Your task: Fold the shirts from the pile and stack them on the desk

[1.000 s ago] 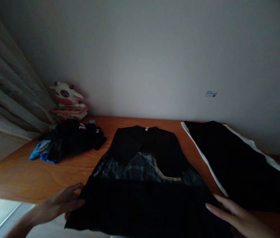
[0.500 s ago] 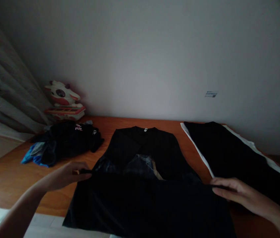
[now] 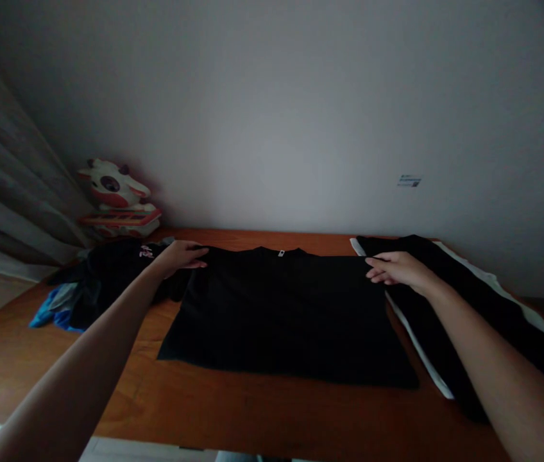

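A black garment (image 3: 286, 314) lies spread on the wooden table, its lower part folded up over the rest. A small white tag (image 3: 281, 253) shows at its neckline. My left hand (image 3: 183, 255) pinches the garment's upper left corner, and my right hand (image 3: 390, 266) grips the upper right corner. Both arms are stretched forward over the table.
On the left, dark and blue clothes (image 3: 103, 282) lie in a crumpled heap before a cow-shaped toy (image 3: 118, 199). Black and white garments (image 3: 445, 289) are laid out at the right. A wall rises behind the wooden table (image 3: 233, 407); a curtain (image 3: 7, 173) hangs at the left.
Both hands have moved forward, away from me, with the garment's edge. The folded layer now covers the garment's upper part and the printed area that showed before.
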A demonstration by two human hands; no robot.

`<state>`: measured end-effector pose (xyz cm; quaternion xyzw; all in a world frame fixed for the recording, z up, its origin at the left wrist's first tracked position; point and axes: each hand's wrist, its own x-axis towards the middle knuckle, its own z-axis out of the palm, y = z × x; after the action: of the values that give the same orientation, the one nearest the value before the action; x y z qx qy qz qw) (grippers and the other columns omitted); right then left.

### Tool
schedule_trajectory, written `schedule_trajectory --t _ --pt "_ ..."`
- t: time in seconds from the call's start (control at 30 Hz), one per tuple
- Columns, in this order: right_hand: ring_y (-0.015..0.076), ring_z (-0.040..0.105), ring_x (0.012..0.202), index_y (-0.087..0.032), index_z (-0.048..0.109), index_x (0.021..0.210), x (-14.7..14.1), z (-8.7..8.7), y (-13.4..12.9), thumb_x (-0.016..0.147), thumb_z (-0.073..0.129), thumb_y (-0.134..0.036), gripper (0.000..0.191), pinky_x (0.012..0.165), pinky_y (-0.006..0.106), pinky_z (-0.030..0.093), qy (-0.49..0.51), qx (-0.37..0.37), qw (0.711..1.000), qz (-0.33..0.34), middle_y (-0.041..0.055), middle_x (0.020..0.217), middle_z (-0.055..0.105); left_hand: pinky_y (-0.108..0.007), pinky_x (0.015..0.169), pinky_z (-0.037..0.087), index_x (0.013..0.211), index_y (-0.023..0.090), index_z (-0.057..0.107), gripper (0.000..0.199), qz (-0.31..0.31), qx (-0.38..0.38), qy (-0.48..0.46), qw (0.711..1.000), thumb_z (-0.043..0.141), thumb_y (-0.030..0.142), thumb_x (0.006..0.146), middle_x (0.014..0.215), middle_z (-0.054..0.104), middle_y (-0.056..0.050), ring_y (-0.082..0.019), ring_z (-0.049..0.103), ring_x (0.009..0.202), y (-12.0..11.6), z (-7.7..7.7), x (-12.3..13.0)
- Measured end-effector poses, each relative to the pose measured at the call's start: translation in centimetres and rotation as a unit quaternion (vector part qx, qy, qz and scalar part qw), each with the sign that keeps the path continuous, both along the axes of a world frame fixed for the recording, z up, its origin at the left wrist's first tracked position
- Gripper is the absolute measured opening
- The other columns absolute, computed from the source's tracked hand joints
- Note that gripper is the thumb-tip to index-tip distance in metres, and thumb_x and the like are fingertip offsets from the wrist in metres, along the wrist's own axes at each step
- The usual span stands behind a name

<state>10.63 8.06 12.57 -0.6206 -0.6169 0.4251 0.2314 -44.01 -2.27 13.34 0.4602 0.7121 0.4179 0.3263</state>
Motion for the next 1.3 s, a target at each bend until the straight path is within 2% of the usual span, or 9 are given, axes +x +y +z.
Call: schedule_trajectory --t 0.27,0.47,0.63,0.7,0.8,0.93,1.03,1.13,1.3 --pt "0.0174 0.075 0.066 -0.018 0.067 0.092 -2.2 -6.2 0.7 0.094 0.065 -0.036 0.019 0.06 0.025 0.057 0.01 0.027 1.0 -0.011 0.0088 0.081 0.08 -0.024 0.058 0.061 0.08 0.009 0.07 0.033 0.056 0.005 -0.082 0.995 0.088 0.033 0.066 0.071 0.07 -0.006 -0.018 0.073 0.063 2.4 -5.9 1.1" --pt "0.0237 0.078 0.085 -0.016 0.066 0.106 -3.1 -7.6 3.6 0.096 0.06 -0.044 0.03 0.077 0.036 0.064 0.115 0.156 0.976 -0.102 0.0152 0.094 0.08 -0.03 0.08 0.064 0.105 0.011 0.071 0.034 0.12 0.121 -0.056 0.984 0.074 0.036 0.082 0.101 0.074 -0.01 -0.022 0.077 0.089 4.9 -5.6 0.9" --pt "0.029 0.057 0.135 -0.022 0.053 0.141 -4.7 -7.4 3.6 0.088 0.066 -0.048 0.061 0.111 0.046 0.048 0.031 0.221 0.975 -0.02 0.0167 0.146 0.059 -0.043 0.105 0.052 0.136 0.014 0.057 0.054 0.126 0.149 0.093 0.976 0.067 0.032 0.087 0.137 0.063 -0.017 -0.028 0.066 0.121 5.9 -5.3 3.0" --pt "0.031 0.056 0.136 -0.021 0.057 0.137 -4.5 -7.7 1.4 0.088 0.062 -0.052 0.059 0.116 0.049 0.042 -0.058 0.239 0.968 0.046 0.0171 0.145 0.06 -0.047 0.108 0.05 0.132 0.015 0.059 0.049 0.018 0.139 0.212 0.967 0.063 0.036 0.088 0.138 0.063 -0.017 -0.03 0.064 0.123 3.9 -5.5 4.5" --pt "0.031 0.059 0.131 -0.022 0.065 0.124 -2.7 -9.0 -4.0 0.092 0.052 -0.057 0.049 0.115 0.049 0.042 -0.155 0.294 0.937 0.109 0.0146 0.135 0.066 -0.047 0.113 0.044 0.117 0.021 0.067 0.035 -0.149 0.159 0.362 0.906 0.054 0.043 0.093 0.138 0.062 -0.012 -0.029 0.06 0.127 -1.8 -6.2 6.0" --pt "0.0328 0.07 0.103 -0.019 0.066 0.114 1.4 -11.0 -11.5 0.089 0.046 -0.068 0.059 0.091 0.048 0.055 -0.237 0.262 0.936 -0.002 0.0162 0.11 0.072 -0.044 0.097 0.051 0.106 0.021 0.064 0.037 -0.041 0.095 0.467 0.878 0.048 0.052 0.094 0.111 0.069 -0.013 -0.03 0.067 0.104 -11.0 -7.9 5.5" --pt "0.0298 0.072 0.085 -0.022 0.067 0.095 3.2 -11.6 -14.5 0.085 0.045 -0.075 0.059 0.076 0.042 0.056 -0.241 0.176 0.953 -0.055 0.0128 0.093 0.074 -0.041 0.076 0.053 0.094 0.021 0.06 0.044 0.042 -0.036 0.458 0.887 0.047 0.063 0.088 0.092 0.07 -0.012 -0.033 0.07 0.086 -15.5 -9.2 4.1" --pt "0.0253 0.07 0.07 -0.026 0.063 0.079 3.1 -10.9 -15.0 0.083 0.044 -0.075 0.053 0.065 0.035 0.052 -0.212 0.13 0.967 -0.047 0.0072 0.077 0.073 -0.033 0.061 0.045 0.08 0.025 0.053 0.041 0.042 -0.139 0.393 0.908 0.046 0.065 0.084 0.071 0.067 -0.005 -0.029 0.069 0.07 -16.7 -9.6 3.3" --pt "0.0201 0.064 0.056 -0.027 0.049 0.063 2.1 -8.8 -15.1 0.081 0.045 -0.06 0.038 0.058 0.029 0.044 -0.22 0.152 0.963 -0.008 0.0007 0.059 0.064 -0.026 0.057 0.039 0.07 0.025 0.043 0.036 0.046 -0.097 0.327 0.939 0.043 0.059 0.083 0.056 0.055 0.003 -0.018 0.059 0.055 -16.6 -8.1 2.8"
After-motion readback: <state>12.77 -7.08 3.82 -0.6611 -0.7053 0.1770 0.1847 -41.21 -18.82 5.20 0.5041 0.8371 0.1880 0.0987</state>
